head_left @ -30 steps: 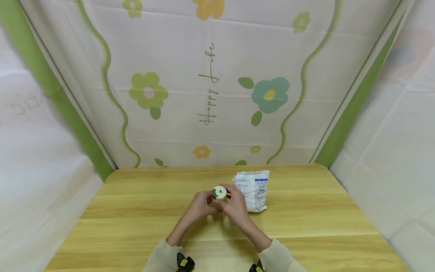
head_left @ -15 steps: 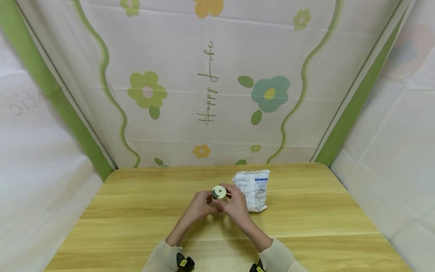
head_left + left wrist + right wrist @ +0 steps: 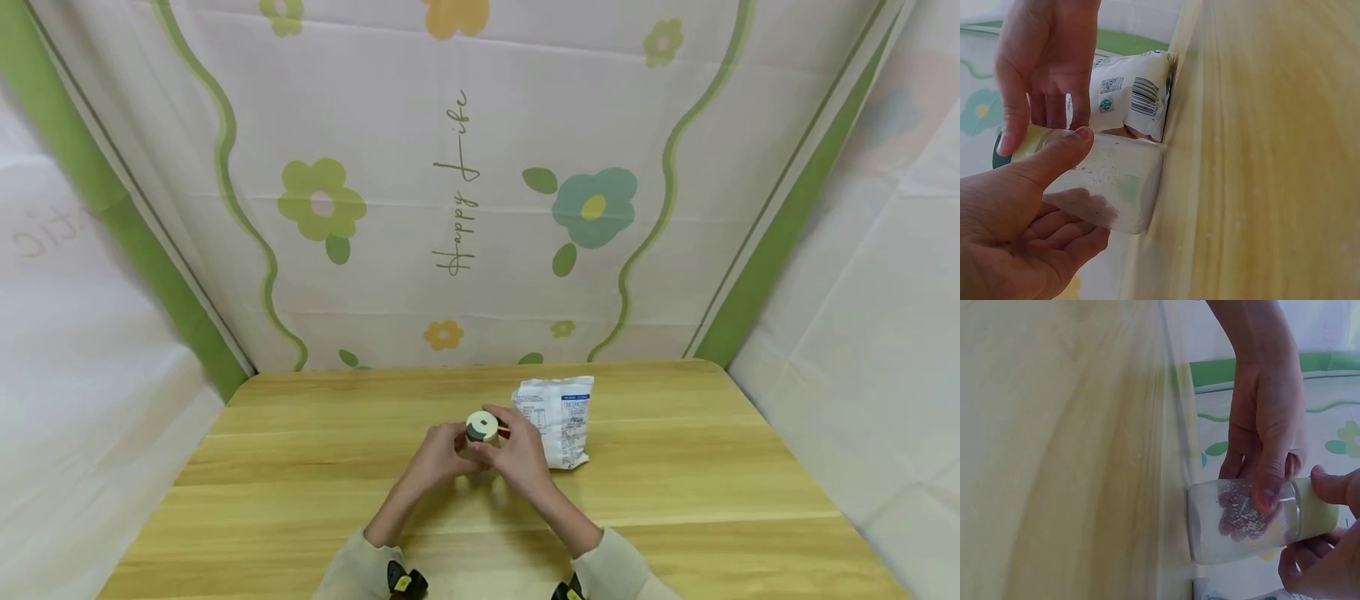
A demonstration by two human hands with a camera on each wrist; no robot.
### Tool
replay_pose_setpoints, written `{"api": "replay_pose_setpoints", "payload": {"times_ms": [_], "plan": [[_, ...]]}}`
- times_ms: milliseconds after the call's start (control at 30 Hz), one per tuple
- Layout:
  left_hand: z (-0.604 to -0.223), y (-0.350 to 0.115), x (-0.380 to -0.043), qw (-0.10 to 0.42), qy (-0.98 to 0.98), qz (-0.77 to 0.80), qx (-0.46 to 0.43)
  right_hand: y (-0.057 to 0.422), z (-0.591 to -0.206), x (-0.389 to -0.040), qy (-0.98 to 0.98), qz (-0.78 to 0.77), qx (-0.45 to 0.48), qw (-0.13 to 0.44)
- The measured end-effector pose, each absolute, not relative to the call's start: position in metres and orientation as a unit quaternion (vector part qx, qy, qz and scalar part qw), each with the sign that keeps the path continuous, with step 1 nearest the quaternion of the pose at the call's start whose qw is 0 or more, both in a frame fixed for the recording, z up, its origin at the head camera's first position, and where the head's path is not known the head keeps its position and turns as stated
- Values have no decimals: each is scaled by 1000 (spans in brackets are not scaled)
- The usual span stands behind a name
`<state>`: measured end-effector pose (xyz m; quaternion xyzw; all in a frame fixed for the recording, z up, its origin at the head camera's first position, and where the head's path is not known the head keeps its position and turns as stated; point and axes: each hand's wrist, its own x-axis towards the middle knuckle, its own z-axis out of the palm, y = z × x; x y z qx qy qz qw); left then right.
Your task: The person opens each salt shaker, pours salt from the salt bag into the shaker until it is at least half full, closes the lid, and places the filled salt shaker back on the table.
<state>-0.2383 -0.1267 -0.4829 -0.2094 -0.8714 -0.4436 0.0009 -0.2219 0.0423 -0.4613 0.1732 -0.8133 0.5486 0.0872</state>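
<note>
A clear seasoning jar (image 3: pixel 1210 525) with white grains clinging inside its wall stands upright on the wooden table, between both hands. Its pale yellow-green cap (image 3: pixel 483 418) carries a dark green patch and a small dark square on top. My left hand (image 3: pixel 441 458) grips the jar's body, thumb on one side and fingers round the other. With thumb and fingers, my right hand (image 3: pixel 522 452) holds the cap by its rim. Just beyond the right hand is a white printed packet (image 3: pixel 558 421), whose barcode shows in the left wrist view.
The wooden table (image 3: pixel 322 492) reaches back to a white flowered curtain (image 3: pixel 405 225) behind the packet. White fabric walls with green edging rise at the left and right.
The cap's dark patch has turned from the left side toward the near side, counterclockwise from above. Both hands keep nearly the same place; the packet has not moved.
</note>
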Motion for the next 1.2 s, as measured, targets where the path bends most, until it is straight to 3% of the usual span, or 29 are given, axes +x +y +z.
{"api": "replay_pose_setpoints", "payload": {"times_ms": [467, 1200], "plan": [[-483, -128, -236, 8, -872, -442, -211, 44, -463, -222, -815, 539, 188, 96], [-484, -128, -237, 10, -874, -438, -210, 47, -462, -226, -814, 545, 192, 62]]}}
